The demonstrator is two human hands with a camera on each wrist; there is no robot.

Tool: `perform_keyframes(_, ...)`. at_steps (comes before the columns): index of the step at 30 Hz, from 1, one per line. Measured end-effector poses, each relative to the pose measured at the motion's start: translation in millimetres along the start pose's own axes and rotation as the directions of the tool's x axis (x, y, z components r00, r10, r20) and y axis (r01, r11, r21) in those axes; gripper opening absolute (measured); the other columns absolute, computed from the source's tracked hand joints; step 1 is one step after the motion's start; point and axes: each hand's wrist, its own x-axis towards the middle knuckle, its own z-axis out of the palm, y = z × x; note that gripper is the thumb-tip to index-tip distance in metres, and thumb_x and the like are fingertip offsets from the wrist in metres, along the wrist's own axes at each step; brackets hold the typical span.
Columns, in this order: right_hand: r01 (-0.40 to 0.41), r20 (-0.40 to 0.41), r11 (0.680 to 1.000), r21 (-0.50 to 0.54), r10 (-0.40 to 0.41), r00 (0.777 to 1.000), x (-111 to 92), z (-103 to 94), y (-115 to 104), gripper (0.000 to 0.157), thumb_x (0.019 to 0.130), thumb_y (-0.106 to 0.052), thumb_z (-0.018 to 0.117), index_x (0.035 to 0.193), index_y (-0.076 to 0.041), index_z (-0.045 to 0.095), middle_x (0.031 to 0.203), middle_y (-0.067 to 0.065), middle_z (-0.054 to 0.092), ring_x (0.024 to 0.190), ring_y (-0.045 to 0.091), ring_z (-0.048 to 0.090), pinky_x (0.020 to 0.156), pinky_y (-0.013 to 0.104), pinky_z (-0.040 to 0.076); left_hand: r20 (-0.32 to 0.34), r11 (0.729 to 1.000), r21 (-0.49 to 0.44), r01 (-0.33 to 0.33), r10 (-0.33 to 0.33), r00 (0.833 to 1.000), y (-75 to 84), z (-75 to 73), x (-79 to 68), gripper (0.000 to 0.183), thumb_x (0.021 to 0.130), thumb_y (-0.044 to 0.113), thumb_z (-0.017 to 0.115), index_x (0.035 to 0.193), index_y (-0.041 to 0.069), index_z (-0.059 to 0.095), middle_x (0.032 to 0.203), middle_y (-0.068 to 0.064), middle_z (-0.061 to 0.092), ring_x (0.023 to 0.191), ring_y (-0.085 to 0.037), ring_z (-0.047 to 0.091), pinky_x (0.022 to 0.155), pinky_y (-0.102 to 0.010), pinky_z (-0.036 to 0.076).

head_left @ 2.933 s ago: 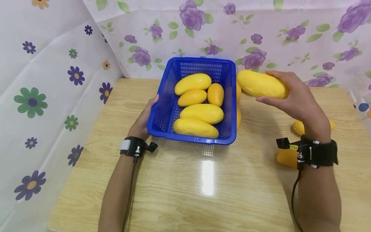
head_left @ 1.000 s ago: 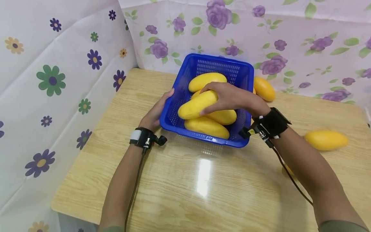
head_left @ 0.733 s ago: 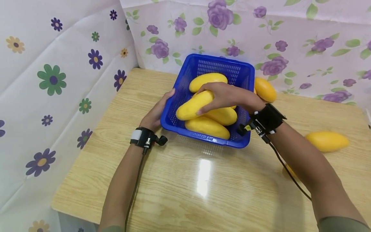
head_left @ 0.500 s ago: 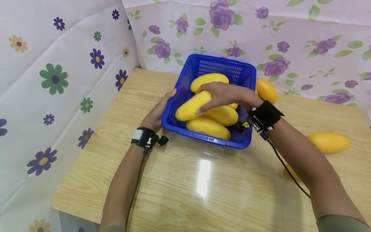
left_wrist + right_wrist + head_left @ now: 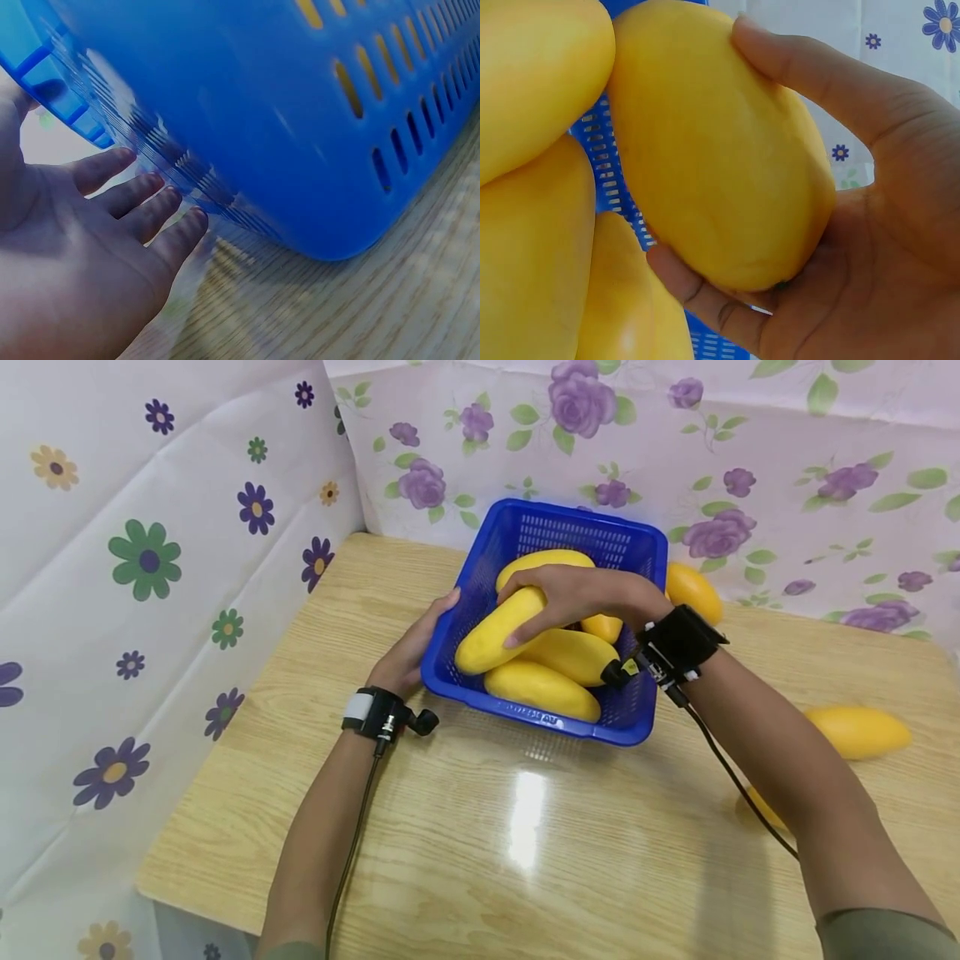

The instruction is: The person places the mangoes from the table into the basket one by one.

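My right hand [image 5: 551,597] is inside the blue plastic basket [image 5: 555,718], gripping a large yellow mango [image 5: 498,631]. Thumb and fingers wrap its sides in the right wrist view, where the mango [image 5: 712,150] fills the middle. It lies slanted at the basket's left, over other yellow mangoes [image 5: 542,689]. A smaller orange-yellow mango [image 5: 602,627] shows under my wrist. My left hand [image 5: 408,652] is at the basket's left wall. In the left wrist view, the fairly straight fingers of this hand [image 5: 97,232] touch the outer wall, with the thumb up by the rim.
Behind the basket's right side lies an orange-yellow mango [image 5: 693,592]. Another mango [image 5: 858,732] lies to the right, and one more [image 5: 765,807] is partly hidden by my right forearm. Floral sheets [image 5: 420,410] hang behind and left of the wooden table [image 5: 450,860].
My right hand has carried the mango from right of the basket into it, then shifted and turned it slightly against the left side. My left hand has stayed at the basket wall.
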Motion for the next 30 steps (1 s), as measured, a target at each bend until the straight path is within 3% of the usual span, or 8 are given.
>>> perform_keyframes(13,-0.082,0.010,0.986,0.146,0.081,0.997,16,-2.7,8,0.084,0.069,-0.068,0.073,0.136,-0.025,0.046,0.126,-0.001,0.052,0.113,0.020,0.049,0.097,0.037,0.040,-0.031,0.999,0.036,0.003,-0.002,1.000,2.1,5.3,-4.1,0.064,0.102,0.050,0.041,0.156,0.020,0.029,0.146,-0.009,0.042,0.127,-0.020,0.045,0.106,-0.038,0.038)
perform_keyframes(20,-0.066,-0.002,0.940,0.335,0.071,0.997,20,0.0,13,0.079,0.076,-0.053,0.077,0.139,-0.019,0.044,0.132,0.004,0.047,0.115,0.022,0.053,0.096,0.038,0.049,-0.029,0.999,0.042,0.005,-0.004,1.000,4.3,6.2,-4.1,0.064,0.101,0.050,0.041,0.157,0.019,0.028,0.144,-0.008,0.044,0.125,-0.020,0.046,0.104,-0.037,0.040)
perform_keyframes(30,-0.037,-0.022,0.948,0.317,0.047,0.999,26,2.0,18,0.083,0.081,-0.051,0.074,0.149,-0.016,0.040,0.140,0.006,0.043,0.121,0.022,0.048,0.096,0.037,0.048,-0.027,0.999,0.035,0.018,-0.017,0.999,4.9,5.9,-4.6,0.065,0.101,0.051,0.040,0.156,0.018,0.029,0.138,-0.008,0.046,0.119,-0.020,0.049,0.099,-0.036,0.043)
